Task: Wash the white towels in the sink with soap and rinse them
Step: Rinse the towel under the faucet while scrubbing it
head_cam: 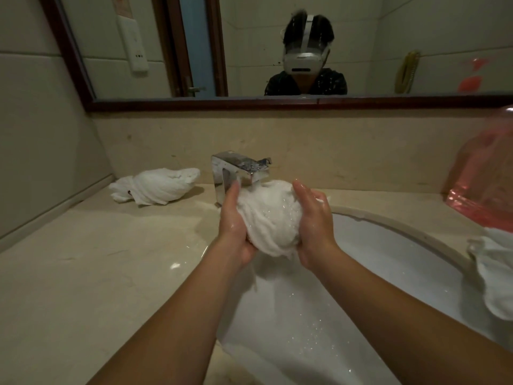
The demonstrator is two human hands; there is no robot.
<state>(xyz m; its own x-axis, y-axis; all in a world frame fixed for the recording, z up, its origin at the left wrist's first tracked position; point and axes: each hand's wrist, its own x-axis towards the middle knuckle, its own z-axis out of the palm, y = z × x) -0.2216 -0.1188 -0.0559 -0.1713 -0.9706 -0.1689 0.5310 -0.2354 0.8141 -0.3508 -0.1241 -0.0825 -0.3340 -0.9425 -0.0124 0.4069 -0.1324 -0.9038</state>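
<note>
A wet white towel (273, 218), bunched into a ball, is under the spout of the chrome faucet (236, 173), above the white sink (388, 245). My left hand (236, 226) cups its left side and my right hand (313, 226) cups its right side, fingers curved round the bundle. Water runs over the towel and droplets fall into the basin. A second twisted white towel (155, 186) lies on the counter to the left of the faucet. Another white cloth (494, 273) hangs over the sink's right rim.
A beige stone counter (97, 259) surrounds the sink. A pink translucent plastic bag (488, 179) stands at the right on the counter. A mirror with a dark wooden frame (277, 102) runs above the backsplash. A wall closes the left side.
</note>
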